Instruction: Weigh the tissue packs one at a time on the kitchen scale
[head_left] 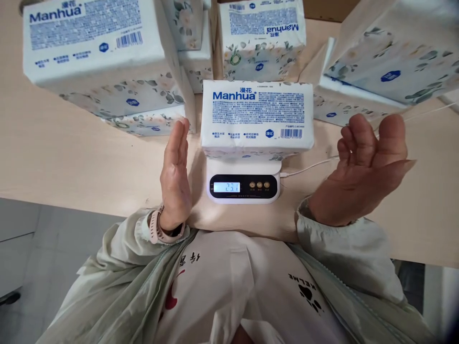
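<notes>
A white and blue tissue pack [257, 117] rests on a small white digital scale [244, 188], its printed side facing up. The scale's display is lit and seems to read 23.1. My left hand [175, 177], with a pink watch band on the wrist, is held upright to the left of the scale, fingers extended, touching nothing. To the right of the scale my right hand [362, 172] is raised, palm turned inward and fingers apart, with nothing in it.
Stacked tissue packs stand at the left [96, 52] and right [394, 62]; another pack [263, 40] lies behind the scale. A white cable [311, 165] runs right from the scale across the wooden table [71, 162].
</notes>
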